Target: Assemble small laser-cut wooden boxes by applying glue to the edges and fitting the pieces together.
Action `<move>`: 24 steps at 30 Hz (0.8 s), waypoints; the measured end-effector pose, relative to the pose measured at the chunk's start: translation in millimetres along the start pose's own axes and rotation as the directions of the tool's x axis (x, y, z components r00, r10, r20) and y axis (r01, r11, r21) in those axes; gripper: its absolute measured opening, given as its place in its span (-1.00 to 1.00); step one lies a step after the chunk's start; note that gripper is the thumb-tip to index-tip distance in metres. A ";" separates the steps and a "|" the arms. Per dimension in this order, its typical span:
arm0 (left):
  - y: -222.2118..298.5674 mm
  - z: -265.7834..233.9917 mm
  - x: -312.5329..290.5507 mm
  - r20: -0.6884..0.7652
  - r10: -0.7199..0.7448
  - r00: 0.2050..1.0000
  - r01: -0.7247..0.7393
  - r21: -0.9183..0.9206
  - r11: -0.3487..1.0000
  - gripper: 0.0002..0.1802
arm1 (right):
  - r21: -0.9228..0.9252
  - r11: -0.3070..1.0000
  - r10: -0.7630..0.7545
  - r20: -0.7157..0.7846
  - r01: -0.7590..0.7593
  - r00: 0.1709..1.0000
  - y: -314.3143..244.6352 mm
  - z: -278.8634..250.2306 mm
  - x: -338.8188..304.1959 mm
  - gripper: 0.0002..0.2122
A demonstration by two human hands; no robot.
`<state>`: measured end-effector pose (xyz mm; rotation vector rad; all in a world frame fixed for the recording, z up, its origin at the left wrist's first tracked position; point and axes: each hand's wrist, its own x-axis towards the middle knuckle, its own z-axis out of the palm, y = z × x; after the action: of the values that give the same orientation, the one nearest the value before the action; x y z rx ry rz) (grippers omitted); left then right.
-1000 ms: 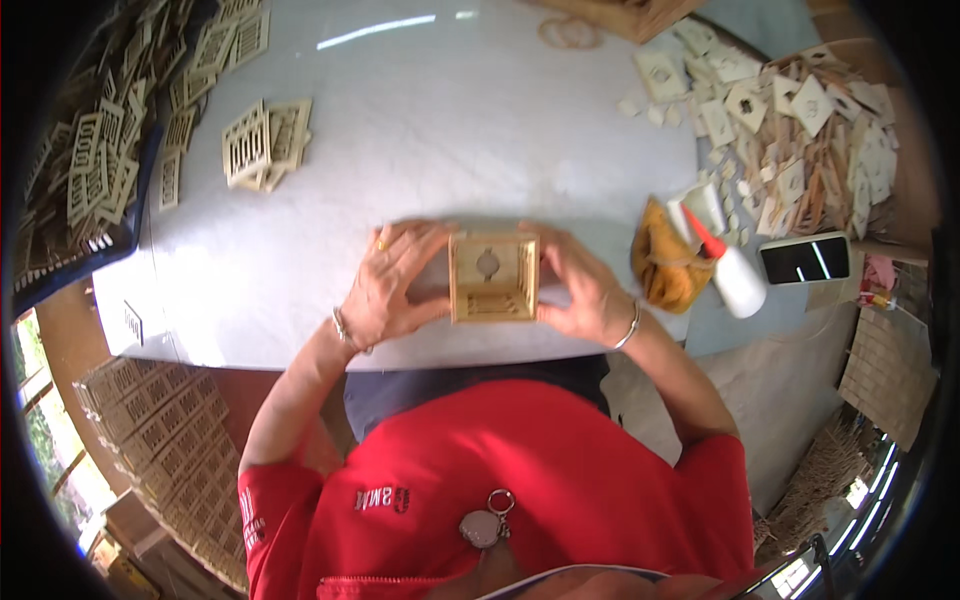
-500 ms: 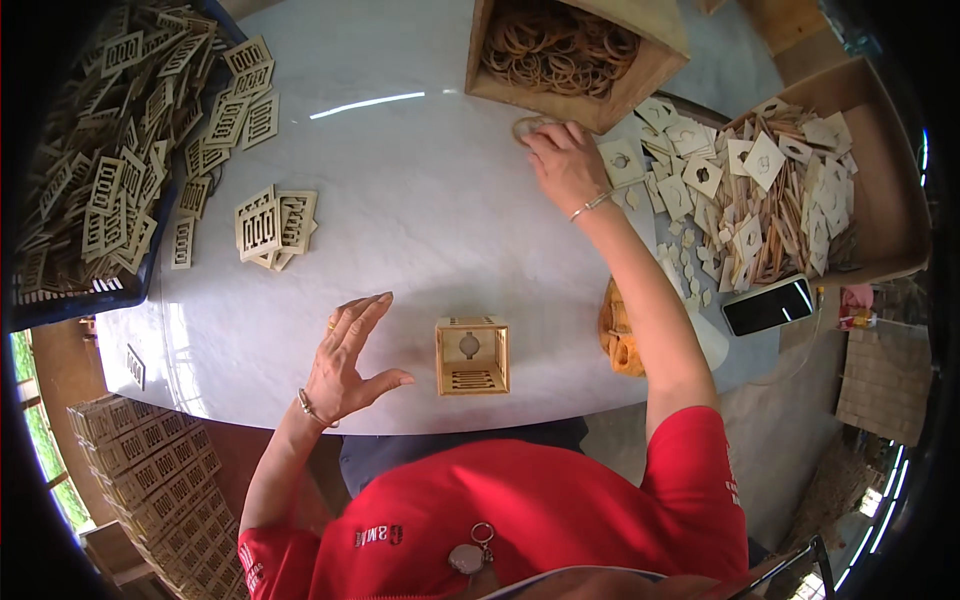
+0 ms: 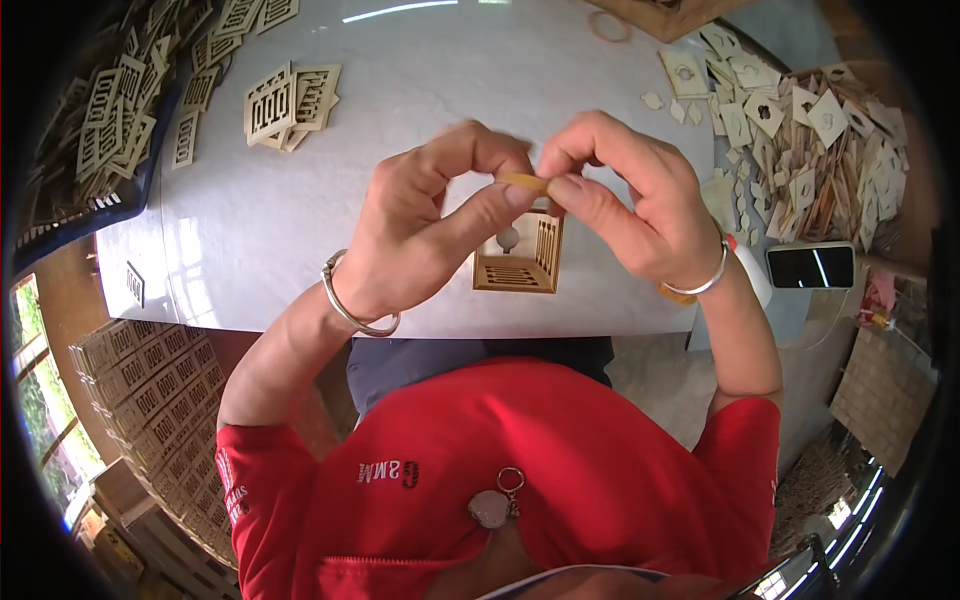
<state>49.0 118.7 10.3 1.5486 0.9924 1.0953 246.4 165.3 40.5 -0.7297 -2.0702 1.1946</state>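
A tan rubber band is pinched between my two hands above the table. My left hand grips its left part between thumb and fingers, and my right hand pinches the right part close beside it. Just below and behind the hands stands a small open wooden box, with slotted panels at its right side and bottom and a round cut-out inside. Its upper part is partly covered by my fingers.
Slotted wooden panels lie stacked at the left, near a dark crate full of more. At right are a carton of thin wooden pieces and a phone. A loose rubber band lies by a wooden bin at the back.
My right hand has come back from beside the wooden bin with a rubber band. My left hand has moved up and right to grip it too. The view has shifted.
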 end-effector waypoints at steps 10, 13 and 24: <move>31.0 -32.9 -23.0 0.283 0.247 0.927 -0.375 0.667 0.644 -0.74 | -0.603 0.759 -0.170 0.183 0.247 0.968 -9.2 -13.6 -50.1 -0.74; 19.8 -39.1 -28.0 0.328 0.197 0.924 -0.379 0.723 0.578 -0.81 | -0.658 0.715 -0.073 0.269 0.238 0.960 -11.8 -12.6 -59.6 -0.74; -42.8 -20.0 -49.8 0.342 0.103 0.934 -0.332 0.726 0.602 -0.94 | -0.716 0.675 0.142 0.363 0.179 0.921 32.4 11.7 -83.5 -0.82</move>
<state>12.9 85.4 -37.6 2.5187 1.1775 0.5651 296.5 112.8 -13.3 -0.8584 -2.9506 0.4349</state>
